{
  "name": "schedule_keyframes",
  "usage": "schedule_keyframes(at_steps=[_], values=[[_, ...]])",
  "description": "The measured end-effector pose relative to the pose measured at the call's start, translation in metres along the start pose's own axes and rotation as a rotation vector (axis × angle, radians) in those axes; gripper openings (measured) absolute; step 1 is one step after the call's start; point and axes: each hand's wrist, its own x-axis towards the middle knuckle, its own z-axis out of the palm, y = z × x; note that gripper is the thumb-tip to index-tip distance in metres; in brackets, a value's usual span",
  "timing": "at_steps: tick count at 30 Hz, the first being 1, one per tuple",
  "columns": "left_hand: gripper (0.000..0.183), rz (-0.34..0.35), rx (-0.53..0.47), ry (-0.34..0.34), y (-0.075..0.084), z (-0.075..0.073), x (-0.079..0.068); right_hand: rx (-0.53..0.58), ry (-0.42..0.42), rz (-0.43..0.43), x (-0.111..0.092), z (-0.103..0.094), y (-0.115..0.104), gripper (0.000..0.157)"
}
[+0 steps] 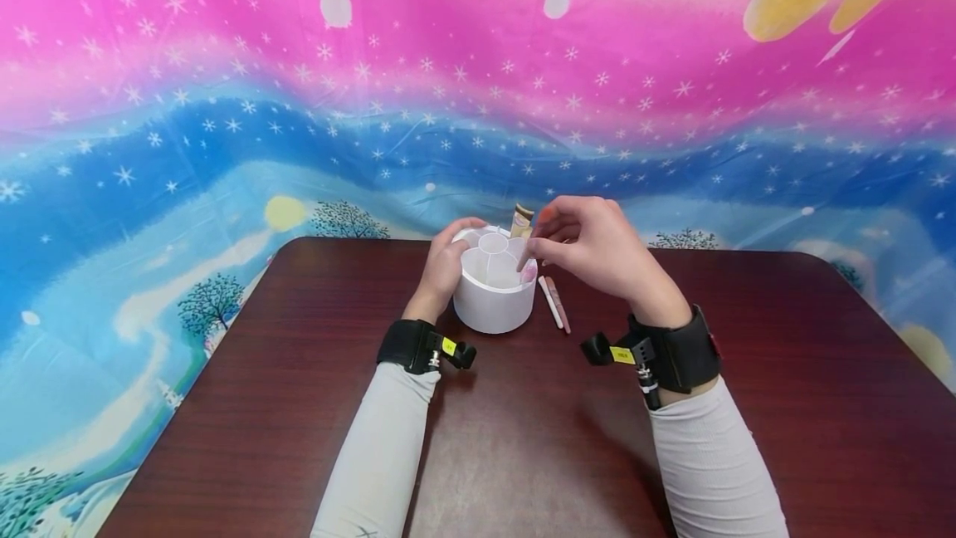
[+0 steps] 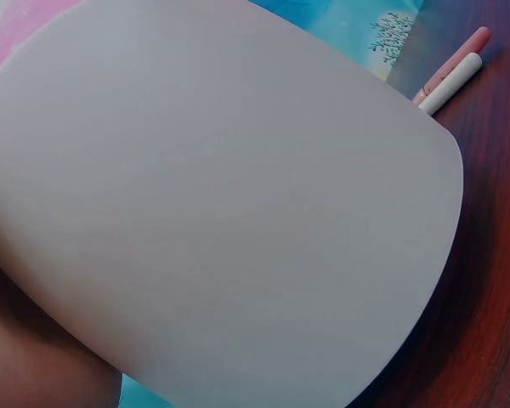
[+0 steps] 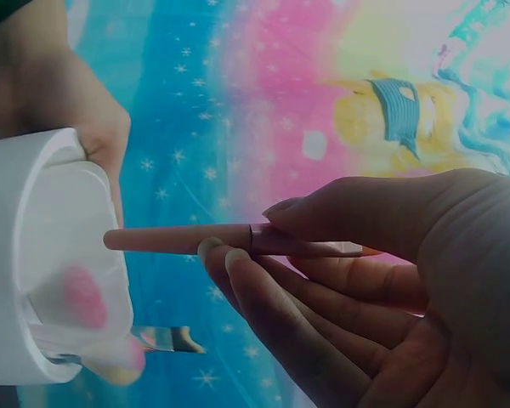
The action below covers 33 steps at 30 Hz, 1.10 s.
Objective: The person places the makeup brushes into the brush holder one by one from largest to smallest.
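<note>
A white round organizer (image 1: 493, 310) with several compartments stands on the table. My left hand (image 1: 443, 262) grips its left side, the thumb at the rim. Over the right side of the organizer, my right hand (image 1: 597, 243) pinches a slim pink makeup brush (image 3: 178, 240) between thumb and fingertips. The brush's tapered handle end points toward an open compartment in the right wrist view; its other end is partly hidden by the hand. A cream-and-gold packet (image 1: 521, 221) sticks up at the organizer's back. Something pink (image 1: 529, 272) shows inside the right rim.
Right of the organizer, a white slim stick (image 1: 551, 303) and a pink one (image 1: 558, 305) lie side by side on the dark red-brown table (image 1: 508, 438). A colourful printed cloth (image 1: 448, 65) hangs behind the table's far edge.
</note>
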Motion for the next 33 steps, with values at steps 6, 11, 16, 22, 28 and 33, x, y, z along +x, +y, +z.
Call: schedule_keyframes(at_steps=[6,11,16,22,28,33], values=[[0.041,0.003,0.001,0.002,0.000,0.000,-0.001,0.026,-0.060,-0.013,0.002,0.008,0.000,0.019],[0.041,0.009,-0.001,0.005,-0.001,0.000,0.000,0.032,-0.088,-0.001,0.005,0.014,0.001,0.016],[0.042,0.015,0.003,0.003,-0.001,0.001,0.000,0.036,-0.112,0.023,0.006,0.018,0.003,0.013],[0.041,0.014,-0.016,-0.007,-0.001,0.001,0.001,0.013,-0.127,0.019,0.008,0.019,0.007,0.010],[0.042,-0.006,-0.025,-0.032,0.004,-0.001,0.000,-0.010,-0.127,0.026,0.007,0.017,0.008,0.009],[0.042,-0.004,-0.006,-0.039,0.023,-0.001,-0.009,-0.027,-0.105,0.028,0.006,0.011,0.007,0.009]])
